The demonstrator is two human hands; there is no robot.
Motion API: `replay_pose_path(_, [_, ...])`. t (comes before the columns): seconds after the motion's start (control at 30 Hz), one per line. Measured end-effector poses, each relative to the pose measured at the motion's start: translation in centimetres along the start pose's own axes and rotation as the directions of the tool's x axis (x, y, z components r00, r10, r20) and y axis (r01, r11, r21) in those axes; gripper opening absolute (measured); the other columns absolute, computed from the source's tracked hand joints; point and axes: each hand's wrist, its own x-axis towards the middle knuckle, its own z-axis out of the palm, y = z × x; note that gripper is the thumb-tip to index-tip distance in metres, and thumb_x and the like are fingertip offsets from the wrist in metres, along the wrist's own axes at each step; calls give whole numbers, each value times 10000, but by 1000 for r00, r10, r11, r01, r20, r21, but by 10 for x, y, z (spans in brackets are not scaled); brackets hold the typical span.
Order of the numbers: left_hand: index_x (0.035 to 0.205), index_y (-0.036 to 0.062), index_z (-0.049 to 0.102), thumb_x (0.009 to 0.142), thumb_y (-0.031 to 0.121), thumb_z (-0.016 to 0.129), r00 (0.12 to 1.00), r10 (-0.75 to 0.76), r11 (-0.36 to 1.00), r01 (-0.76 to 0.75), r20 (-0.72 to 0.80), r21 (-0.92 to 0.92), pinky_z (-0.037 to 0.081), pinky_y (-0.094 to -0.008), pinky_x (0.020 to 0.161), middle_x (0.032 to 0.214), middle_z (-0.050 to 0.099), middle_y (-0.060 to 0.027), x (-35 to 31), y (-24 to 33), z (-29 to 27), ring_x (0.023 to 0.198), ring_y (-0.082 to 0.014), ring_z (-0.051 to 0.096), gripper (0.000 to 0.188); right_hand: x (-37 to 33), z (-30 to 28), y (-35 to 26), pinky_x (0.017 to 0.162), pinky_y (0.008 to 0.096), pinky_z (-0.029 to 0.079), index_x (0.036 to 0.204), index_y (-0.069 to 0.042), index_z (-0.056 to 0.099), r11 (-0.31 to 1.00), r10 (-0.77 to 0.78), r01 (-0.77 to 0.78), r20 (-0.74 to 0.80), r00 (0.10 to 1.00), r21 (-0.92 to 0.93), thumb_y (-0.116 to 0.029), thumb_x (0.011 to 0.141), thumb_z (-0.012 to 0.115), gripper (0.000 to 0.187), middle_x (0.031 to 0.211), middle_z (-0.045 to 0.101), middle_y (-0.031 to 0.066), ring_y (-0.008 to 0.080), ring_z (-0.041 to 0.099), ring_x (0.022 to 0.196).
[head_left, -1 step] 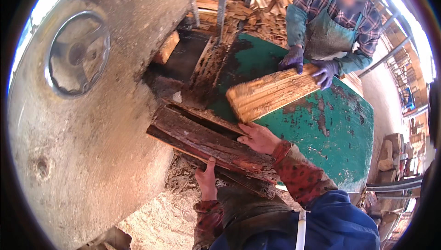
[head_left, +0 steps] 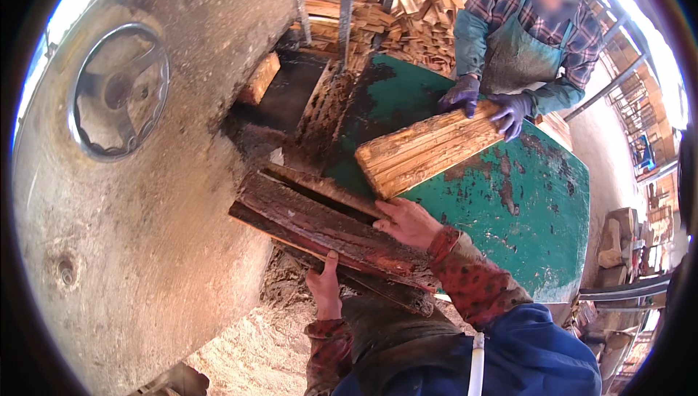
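My left hand (head_left: 326, 288) grips the near edge of a dark, bark-covered wood slab (head_left: 313, 230), its thumb lying over the top. At the slab's far right side my right hand (head_left: 411, 223) is closed on the edge, its fingers partly hidden. A dark gap runs between the slab and a narrower strip (head_left: 320, 191) along its far side. More dark wood (head_left: 389, 290) shows beneath, nearer my body. Just beyond my right hand is a stack of pale boards (head_left: 429, 149), held at its far right end by a co-worker's purple-gloved hands (head_left: 509, 114).
A green, worn metal table (head_left: 538, 229) spreads to the right. On the left stands a large dusty machine panel (head_left: 189, 250) with a handwheel (head_left: 118, 90). A short wood block (head_left: 260, 78) lies beside the panel. Split wood (head_left: 422, 21) is heaped behind; sawdust (head_left: 247, 349) covers the floor below.
The near end of the co-worker's board stack has dropped slightly toward the table and my right hand. My hands and the bark-covered slab look nearly unchanged; the view has shifted a little.
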Motion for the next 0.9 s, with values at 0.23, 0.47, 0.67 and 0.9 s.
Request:
replay_pose_path(0.23, [1077,-117,614,794,370,765,994,-27,981,46,-107,188,461,-358,807,1020,649,-132,-1,2,4,877,-203,557,583,-26,-21,-34,873,465,465,1117,12,522,995,-100,100,-146,984,-2,-340,869,614,440,1118,576,226,407,564,1018])
replay_pose_path(0.47, [1135,-102,600,782,393,774,998,43,996,-39,-45,77,450,-320,861,1096,636,-127,6,-11,-2,943,-196,566,633,-37,-14,-9,897,466,453,1188,21,502,999,-51,50,-205,977,-10,-333,862,637,500,1138,565,218,406,544,1056])
replay_pose_path(0.67, [1118,-98,611,781,390,776,996,43,997,-38,-74,60,459,-314,837,1065,645,-110,3,-9,-1,915,-184,571,616,-52,-11,4,931,453,434,1226,27,485,1000,3,-2,-95,995,14,-340,858,645,543,1188,540,228,403,530,1086])
replay_pose_path(0.9, [1100,-73,615,795,379,764,996,9,997,-3,-84,72,483,-315,780,1011,646,-94,-8,8,7,858,-181,588,565,-62,-15,6,947,426,442,1244,26,493,999,-22,28,-132,991,40,-309,848,673,549,1242,520,202,388,520,1129])
